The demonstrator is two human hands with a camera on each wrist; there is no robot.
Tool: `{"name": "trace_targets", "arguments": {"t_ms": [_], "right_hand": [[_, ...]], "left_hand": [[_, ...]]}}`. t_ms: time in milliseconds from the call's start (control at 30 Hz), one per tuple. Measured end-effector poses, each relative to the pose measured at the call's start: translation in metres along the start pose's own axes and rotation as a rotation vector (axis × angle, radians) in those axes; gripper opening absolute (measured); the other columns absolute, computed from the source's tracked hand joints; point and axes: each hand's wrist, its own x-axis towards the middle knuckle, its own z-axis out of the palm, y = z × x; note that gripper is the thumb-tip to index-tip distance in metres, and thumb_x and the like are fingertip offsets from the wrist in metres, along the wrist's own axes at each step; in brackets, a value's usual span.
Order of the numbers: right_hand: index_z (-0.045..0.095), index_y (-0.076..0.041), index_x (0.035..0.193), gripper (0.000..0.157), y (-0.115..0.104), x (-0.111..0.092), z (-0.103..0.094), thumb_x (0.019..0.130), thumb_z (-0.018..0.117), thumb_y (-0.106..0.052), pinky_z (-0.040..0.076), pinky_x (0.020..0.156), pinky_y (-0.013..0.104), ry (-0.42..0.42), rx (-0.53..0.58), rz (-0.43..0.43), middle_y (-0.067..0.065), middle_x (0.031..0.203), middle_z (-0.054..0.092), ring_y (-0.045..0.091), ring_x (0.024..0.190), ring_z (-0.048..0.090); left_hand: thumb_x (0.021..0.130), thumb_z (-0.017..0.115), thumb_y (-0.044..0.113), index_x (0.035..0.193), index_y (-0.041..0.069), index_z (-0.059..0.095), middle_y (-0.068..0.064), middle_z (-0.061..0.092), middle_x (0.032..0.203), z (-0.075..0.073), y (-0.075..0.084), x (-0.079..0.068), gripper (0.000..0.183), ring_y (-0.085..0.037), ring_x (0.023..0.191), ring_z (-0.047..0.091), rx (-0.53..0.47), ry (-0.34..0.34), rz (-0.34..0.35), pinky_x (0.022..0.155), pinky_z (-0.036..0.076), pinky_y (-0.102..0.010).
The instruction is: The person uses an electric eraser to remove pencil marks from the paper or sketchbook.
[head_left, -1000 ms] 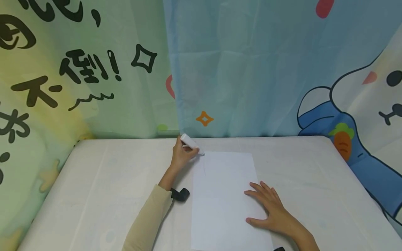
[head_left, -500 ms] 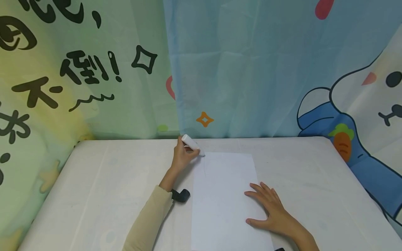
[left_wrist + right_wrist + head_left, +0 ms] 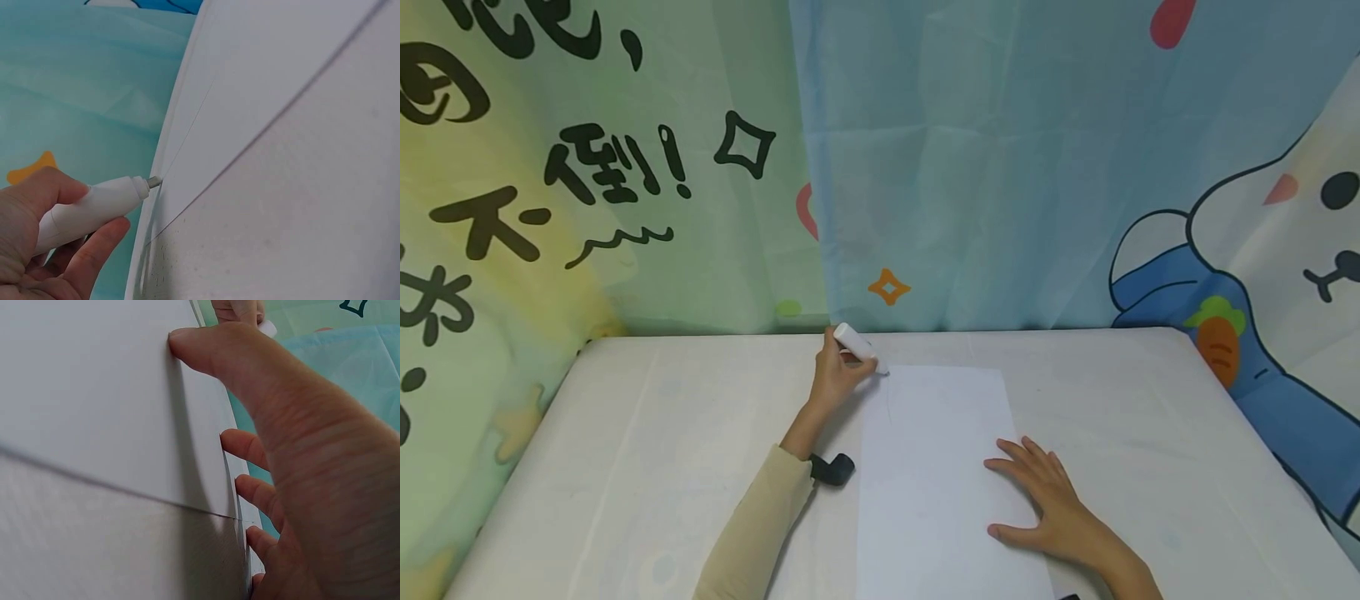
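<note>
My left hand (image 3: pixel 838 367) grips a thick white pen-shaped tool (image 3: pixel 94 209) between thumb and fingers. The tool slants, with its short grey tip (image 3: pixel 154 182) right at the far edge of a sheet of white paper (image 3: pixel 940 483), near the far left corner. A thin faint line (image 3: pixel 190 134) runs over the paper from beside that tip. On the paper's right side my right hand (image 3: pixel 1048 500) rests with fingers spread, its thumb (image 3: pixel 194 347) and foremost fingertips over the sheet. That hand holds nothing.
The paper lies on a table (image 3: pixel 685 467) with a white cover. Close behind the table's far edge hangs a printed cloth backdrop (image 3: pixel 1000 183) in green and blue. A black wrist mount (image 3: pixel 832 469) sits beside the left sleeve (image 3: pixel 756 525).
</note>
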Motion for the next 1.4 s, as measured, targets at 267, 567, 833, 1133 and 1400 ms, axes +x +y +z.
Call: {"name": "trace_targets", "arguments": {"t_ms": [267,567,833,1133,1400], "right_hand": [[0.053,-0.02,0.132,0.066,0.0015,-0.0009,0.0001,0.075,0.08,-0.035,-0.002,0.113,0.061,0.009,-0.008,-0.017,0.014,0.147,0.039,0.041,0.14,0.017],[0.053,-0.019,0.133,0.067,0.0012,-0.0007,0.0005,0.074,0.081,-0.037,-0.002,0.113,0.062,-0.001,-0.003,0.012,0.014,0.147,0.038,0.044,0.139,0.016],[0.054,-0.02,0.132,0.067,0.0003,0.0001,0.0005,0.073,0.081,-0.037,-0.001,0.112,0.066,-0.004,-0.004,0.024,0.014,0.147,0.038,0.047,0.138,0.017],[0.053,-0.02,0.132,0.067,0.0014,-0.0001,0.0009,0.074,0.081,-0.036,-0.002,0.112,0.065,0.008,0.0,0.001,0.014,0.147,0.038,0.046,0.138,0.017],[0.053,-0.02,0.132,0.067,0.0025,0.0002,0.0014,0.074,0.081,-0.037,-0.001,0.112,0.065,0.006,-0.003,-0.001,0.014,0.146,0.039,0.046,0.138,0.017]], "left_hand": [[0.081,0.07,-0.003,0.127,-0.01,0.035,-0.031,0.059,0.108,0.0008,0.0005,0.0006,0.058,-0.044,0.092,0.064,0.001,-0.002,-0.004,0.08,0.055,-0.045],[0.08,0.07,-0.002,0.126,-0.01,0.036,-0.03,0.06,0.106,0.0013,0.0,-0.0005,0.058,-0.043,0.09,0.065,0.012,-0.001,-0.02,0.078,0.055,-0.045],[0.08,0.071,-0.001,0.124,-0.01,0.036,-0.03,0.06,0.105,0.0009,-0.0001,-0.0002,0.057,-0.043,0.089,0.065,0.021,0.007,-0.011,0.077,0.055,-0.044],[0.081,0.07,-0.002,0.123,-0.01,0.036,-0.031,0.06,0.106,0.0005,0.0002,0.0004,0.055,-0.044,0.09,0.064,0.012,0.007,0.0,0.079,0.055,-0.045],[0.082,0.069,-0.003,0.122,-0.009,0.036,-0.032,0.059,0.109,0.0006,-0.0014,0.0004,0.052,-0.045,0.092,0.064,-0.001,-0.008,0.003,0.08,0.055,-0.047]]}}
